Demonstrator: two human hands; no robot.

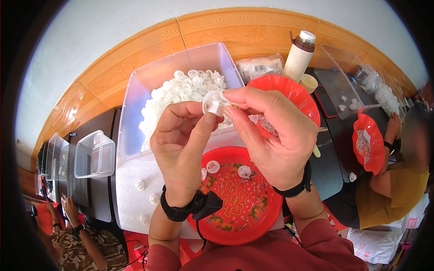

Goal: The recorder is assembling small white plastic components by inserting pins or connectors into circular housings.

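Note:
My left hand (183, 142) is closed on a small round white plastic part (211, 103), pinched between thumb and fingers. The fingers of my right hand (275, 135) meet at the part's right side, pinching a tiny thin piece (228, 105) that looks like fine wire leads; its exact kind is too small to tell. Both hands are raised above a round red tray (266, 217) with a printed pattern. On the tray lie white plastic parts (244, 171) and several thin, pin-like pieces (257, 192). Behind my hands, a large clear bin (135, 104) holds a heap of similar white parts (181, 92).
A red scalloped bowl (289, 88) with small clear pieces stands behind my right hand, near a thermos (299, 56). Loose white parts (153, 198) lie on a white foam sheet (131, 174). Left is a clear container (95, 156). Co-workers sit on both sides, one by another red bowl (377, 156).

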